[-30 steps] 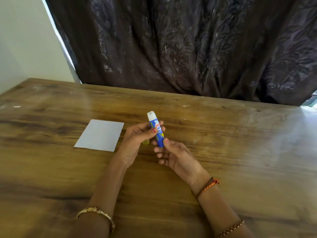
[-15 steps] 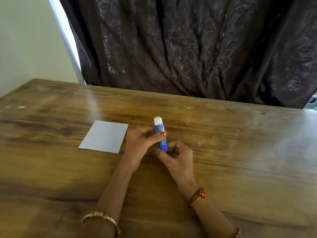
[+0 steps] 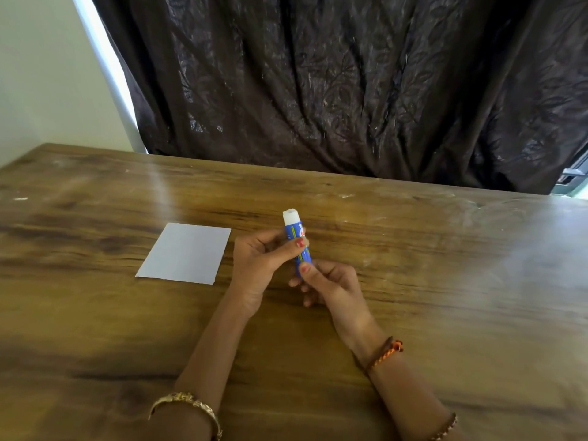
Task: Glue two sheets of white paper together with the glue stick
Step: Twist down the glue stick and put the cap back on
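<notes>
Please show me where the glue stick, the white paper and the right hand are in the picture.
glue stick (image 3: 294, 232): head view, blue barrel below the white tip.
white paper (image 3: 186, 253): head view, middle of the sheet.
right hand (image 3: 331, 284): head view, back of the hand.

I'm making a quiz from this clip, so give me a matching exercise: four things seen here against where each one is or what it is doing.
Things:
1. glue stick
2. white paper
3. left hand
4. right hand

States:
A. lies flat on the table
B. grips the tube's upper part
C. held upright, white tip bare
D. pinches the tube's lower end

Pairs: 1-C, 2-A, 3-B, 4-D
</notes>
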